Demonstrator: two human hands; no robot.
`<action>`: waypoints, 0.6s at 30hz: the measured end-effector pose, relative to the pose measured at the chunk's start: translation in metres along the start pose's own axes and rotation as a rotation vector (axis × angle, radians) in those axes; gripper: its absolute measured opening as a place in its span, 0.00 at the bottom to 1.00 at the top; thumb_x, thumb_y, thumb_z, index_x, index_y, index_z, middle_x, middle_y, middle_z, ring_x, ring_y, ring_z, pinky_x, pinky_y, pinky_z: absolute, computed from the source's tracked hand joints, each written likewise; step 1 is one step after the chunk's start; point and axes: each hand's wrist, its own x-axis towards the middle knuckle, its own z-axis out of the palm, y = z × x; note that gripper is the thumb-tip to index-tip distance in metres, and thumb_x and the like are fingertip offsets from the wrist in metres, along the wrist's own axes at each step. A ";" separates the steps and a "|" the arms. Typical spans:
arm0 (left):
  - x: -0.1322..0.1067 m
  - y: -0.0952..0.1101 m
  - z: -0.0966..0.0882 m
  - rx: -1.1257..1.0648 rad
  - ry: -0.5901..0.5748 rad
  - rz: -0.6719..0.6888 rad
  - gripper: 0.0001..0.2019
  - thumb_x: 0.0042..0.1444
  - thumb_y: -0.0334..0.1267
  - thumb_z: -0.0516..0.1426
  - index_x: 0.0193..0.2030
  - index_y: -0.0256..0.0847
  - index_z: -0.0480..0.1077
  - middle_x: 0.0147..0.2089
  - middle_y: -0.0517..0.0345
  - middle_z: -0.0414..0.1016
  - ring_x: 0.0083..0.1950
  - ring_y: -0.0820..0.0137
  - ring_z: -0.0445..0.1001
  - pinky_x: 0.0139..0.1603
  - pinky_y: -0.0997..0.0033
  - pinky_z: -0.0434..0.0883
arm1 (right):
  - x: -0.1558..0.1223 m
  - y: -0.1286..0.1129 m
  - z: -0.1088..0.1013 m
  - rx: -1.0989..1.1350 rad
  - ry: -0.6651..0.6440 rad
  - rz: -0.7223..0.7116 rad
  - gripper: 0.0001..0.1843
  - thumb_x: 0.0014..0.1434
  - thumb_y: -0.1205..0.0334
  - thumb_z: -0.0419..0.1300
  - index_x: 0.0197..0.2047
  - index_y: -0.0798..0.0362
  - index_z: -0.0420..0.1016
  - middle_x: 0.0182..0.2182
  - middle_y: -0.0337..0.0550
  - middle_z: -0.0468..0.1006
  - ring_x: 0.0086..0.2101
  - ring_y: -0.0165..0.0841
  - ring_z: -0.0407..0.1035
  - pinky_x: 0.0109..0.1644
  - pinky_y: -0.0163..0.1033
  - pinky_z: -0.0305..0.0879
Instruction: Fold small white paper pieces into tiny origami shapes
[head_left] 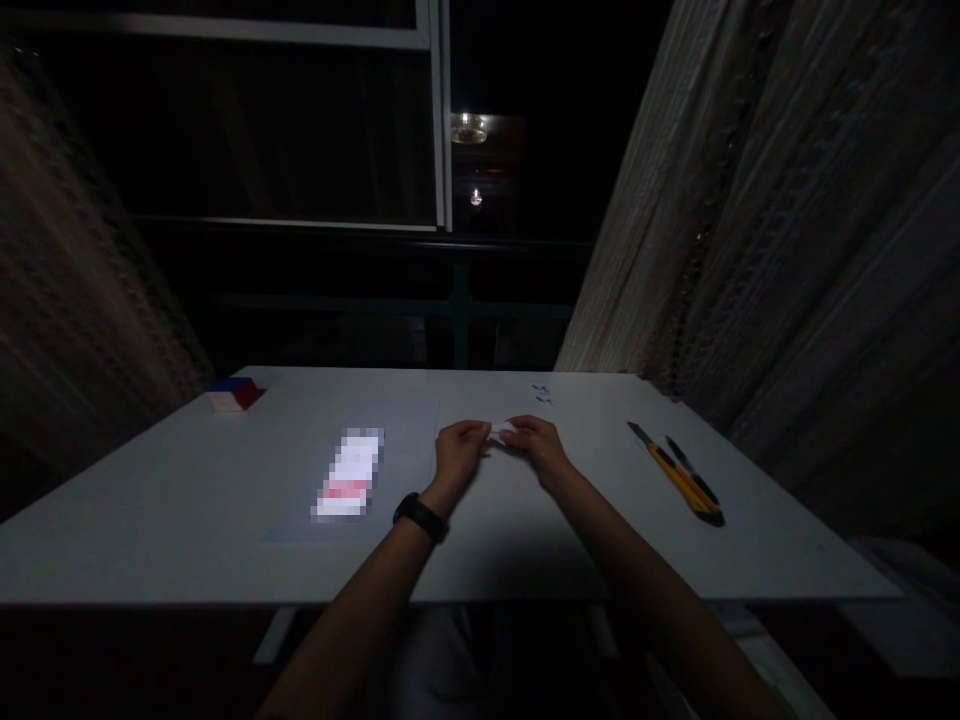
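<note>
Over the middle of the white table, my left hand (pixel 460 446) and my right hand (pixel 536 440) nearly meet, fingertips pinched. Between them is a small white piece of paper (pixel 499 429), gripped from both sides; its exact shape is hard to make out in the dim light. A black band circles my left wrist. Just beyond my right hand, small white paper pieces with dark marks (pixel 541 394) lie on the table. Left of my left hand, a phone with a lit, blurred screen (pixel 351 472) rests on a pale sheet (pixel 409 490).
A yellow utility knife (pixel 679 478) and a dark pen (pixel 691 468) lie side by side on the right of the white table (pixel 172 520). A blue, red and white block (pixel 234 394) sits at the far left. Curtains (pixel 637 220) hang at both sides of the dark window.
</note>
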 end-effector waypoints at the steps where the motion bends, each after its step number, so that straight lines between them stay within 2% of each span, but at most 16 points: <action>1: 0.001 -0.001 -0.001 0.084 0.018 0.038 0.12 0.41 0.41 0.62 0.30 0.35 0.75 0.26 0.52 0.75 0.27 0.69 0.73 0.27 0.72 0.68 | 0.000 0.000 0.000 -0.010 -0.019 0.004 0.20 0.26 0.59 0.71 0.26 0.56 0.73 0.18 0.36 0.73 0.21 0.27 0.67 0.27 0.35 0.63; 3: 0.003 -0.003 -0.003 0.227 0.028 0.103 0.10 0.41 0.41 0.62 0.28 0.37 0.76 0.27 0.52 0.76 0.29 0.68 0.73 0.30 0.72 0.67 | -0.001 -0.001 0.001 -0.058 -0.039 -0.005 0.20 0.25 0.58 0.72 0.24 0.56 0.73 0.18 0.37 0.73 0.21 0.28 0.67 0.25 0.34 0.63; 5: 0.004 -0.005 -0.004 0.282 0.016 0.124 0.09 0.41 0.41 0.62 0.28 0.38 0.76 0.29 0.52 0.77 0.32 0.67 0.74 0.32 0.72 0.67 | -0.001 0.000 0.001 -0.101 -0.050 -0.013 0.20 0.24 0.57 0.72 0.21 0.57 0.72 0.17 0.38 0.73 0.19 0.27 0.66 0.23 0.34 0.62; 10: 0.006 -0.009 0.001 0.086 0.005 -0.004 0.15 0.39 0.43 0.63 0.34 0.36 0.76 0.28 0.52 0.77 0.29 0.69 0.73 0.30 0.72 0.68 | -0.002 0.002 0.001 -0.069 -0.017 0.051 0.19 0.23 0.57 0.73 0.17 0.57 0.70 0.14 0.36 0.71 0.18 0.27 0.65 0.23 0.34 0.64; 13: 0.004 -0.006 0.005 -0.076 -0.023 -0.052 0.16 0.36 0.42 0.65 0.32 0.33 0.75 0.28 0.52 0.76 0.28 0.70 0.73 0.32 0.72 0.69 | -0.003 0.005 0.000 -0.023 0.001 0.066 0.18 0.25 0.56 0.72 0.18 0.57 0.71 0.15 0.36 0.71 0.19 0.26 0.66 0.26 0.34 0.67; 15: 0.002 -0.004 0.006 -0.146 -0.033 -0.066 0.14 0.34 0.40 0.65 0.29 0.33 0.74 0.28 0.52 0.76 0.29 0.70 0.73 0.33 0.71 0.69 | -0.004 0.007 -0.001 -0.027 -0.039 0.073 0.18 0.27 0.56 0.72 0.20 0.57 0.72 0.16 0.36 0.72 0.20 0.26 0.67 0.27 0.34 0.67; 18: 0.001 -0.001 0.006 -0.072 0.008 -0.064 0.11 0.34 0.37 0.65 0.26 0.34 0.75 0.27 0.52 0.76 0.28 0.71 0.72 0.33 0.72 0.68 | -0.004 0.009 -0.003 -0.107 -0.123 0.058 0.19 0.26 0.57 0.72 0.21 0.57 0.72 0.16 0.36 0.71 0.18 0.26 0.65 0.25 0.33 0.64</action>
